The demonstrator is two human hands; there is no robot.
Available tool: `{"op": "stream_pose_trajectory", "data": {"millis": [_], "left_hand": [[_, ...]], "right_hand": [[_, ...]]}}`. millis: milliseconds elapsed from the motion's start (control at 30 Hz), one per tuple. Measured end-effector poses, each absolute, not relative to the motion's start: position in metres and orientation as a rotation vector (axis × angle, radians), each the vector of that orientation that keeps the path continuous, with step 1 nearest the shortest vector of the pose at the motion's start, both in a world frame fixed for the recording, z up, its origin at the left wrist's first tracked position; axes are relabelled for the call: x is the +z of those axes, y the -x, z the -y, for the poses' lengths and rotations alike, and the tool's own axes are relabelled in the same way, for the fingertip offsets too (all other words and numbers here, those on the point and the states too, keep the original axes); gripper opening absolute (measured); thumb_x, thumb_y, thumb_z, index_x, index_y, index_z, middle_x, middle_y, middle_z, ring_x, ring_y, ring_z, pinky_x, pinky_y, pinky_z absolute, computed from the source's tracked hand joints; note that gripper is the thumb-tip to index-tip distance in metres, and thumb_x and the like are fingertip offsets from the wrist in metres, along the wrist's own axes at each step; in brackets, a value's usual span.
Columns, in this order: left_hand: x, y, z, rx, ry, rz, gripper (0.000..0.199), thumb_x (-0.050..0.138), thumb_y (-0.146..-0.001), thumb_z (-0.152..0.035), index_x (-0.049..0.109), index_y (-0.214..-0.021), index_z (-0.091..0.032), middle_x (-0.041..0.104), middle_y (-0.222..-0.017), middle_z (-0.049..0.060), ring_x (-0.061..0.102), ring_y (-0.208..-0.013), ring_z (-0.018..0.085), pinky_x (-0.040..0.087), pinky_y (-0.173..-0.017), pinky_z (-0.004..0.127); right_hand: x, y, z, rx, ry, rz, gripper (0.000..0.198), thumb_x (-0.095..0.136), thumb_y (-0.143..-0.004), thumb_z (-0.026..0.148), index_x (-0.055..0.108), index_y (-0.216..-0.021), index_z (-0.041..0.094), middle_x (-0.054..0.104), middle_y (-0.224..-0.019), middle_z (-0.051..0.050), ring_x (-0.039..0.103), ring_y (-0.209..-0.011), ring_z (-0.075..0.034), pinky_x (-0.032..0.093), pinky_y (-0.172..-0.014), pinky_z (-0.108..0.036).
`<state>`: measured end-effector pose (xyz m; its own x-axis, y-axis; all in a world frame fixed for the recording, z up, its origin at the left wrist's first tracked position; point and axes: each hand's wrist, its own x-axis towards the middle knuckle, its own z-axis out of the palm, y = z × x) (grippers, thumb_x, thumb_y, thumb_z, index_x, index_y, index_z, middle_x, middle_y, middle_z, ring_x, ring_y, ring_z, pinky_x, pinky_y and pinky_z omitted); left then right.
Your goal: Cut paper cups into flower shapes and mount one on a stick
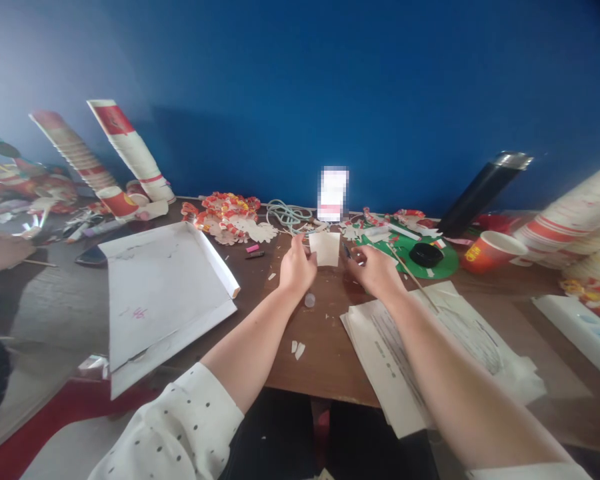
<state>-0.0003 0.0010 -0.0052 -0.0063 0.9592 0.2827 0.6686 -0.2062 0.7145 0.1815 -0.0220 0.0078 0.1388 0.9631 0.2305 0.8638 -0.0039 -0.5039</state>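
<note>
My left hand (299, 265) is closed on the left edge of a small cream piece of paper (326, 249), held up above the brown table. Just right of the paper, my right hand (379, 272) is closed around a thin dark pen-like tool (348, 253); its exact kind is hard to make out. A gap separates the tool from the paper. Below my left wrist lies a small clear round cap (309, 300). White paper scraps (299, 350) are scattered nearer the table's front edge.
An open white box lid (170, 293) lies left; papers (385, 360) lie under my right forearm. Behind are cut paper pieces (230, 217), a lit phone (333, 193) and a green disc (447, 261). Cup stacks (130, 150), a black bottle (480, 193) and another person's hand (3, 257) flank these.
</note>
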Motion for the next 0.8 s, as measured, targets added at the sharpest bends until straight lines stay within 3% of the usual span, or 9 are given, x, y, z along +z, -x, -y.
{"op": "stream_pose_trajectory", "data": {"millis": [600, 800], "left_hand": [[-0.004, -0.001, -0.001, 0.907, -1.911, -1.747, 0.041, 0.053, -0.082, -0.025, 0.049, -0.122, -0.022, 0.067, -0.097, 0.004, 0.062, -0.094, 0.021, 0.045, -0.082, 0.031], [-0.006, -0.001, -0.003, 0.857, -1.863, -1.770, 0.041, 0.053, -0.083, -0.024, 0.049, -0.123, -0.021, 0.067, -0.097, 0.005, 0.062, -0.095, 0.021, 0.045, -0.083, 0.031]], "right_hand": [[0.005, -0.173, 0.026, 0.164, 2.044, 1.901, 0.031, 0.052, -0.082, 0.035, 0.064, -0.110, 0.026, 0.069, -0.101, -0.005, 0.064, -0.093, -0.025, 0.044, -0.072, -0.032], [0.010, -0.169, 0.028, 0.159, 1.891, 1.801, 0.038, 0.043, -0.090, 0.049, 0.064, -0.110, 0.024, 0.069, -0.104, -0.007, 0.063, -0.094, -0.024, 0.045, -0.072, -0.031]]}}
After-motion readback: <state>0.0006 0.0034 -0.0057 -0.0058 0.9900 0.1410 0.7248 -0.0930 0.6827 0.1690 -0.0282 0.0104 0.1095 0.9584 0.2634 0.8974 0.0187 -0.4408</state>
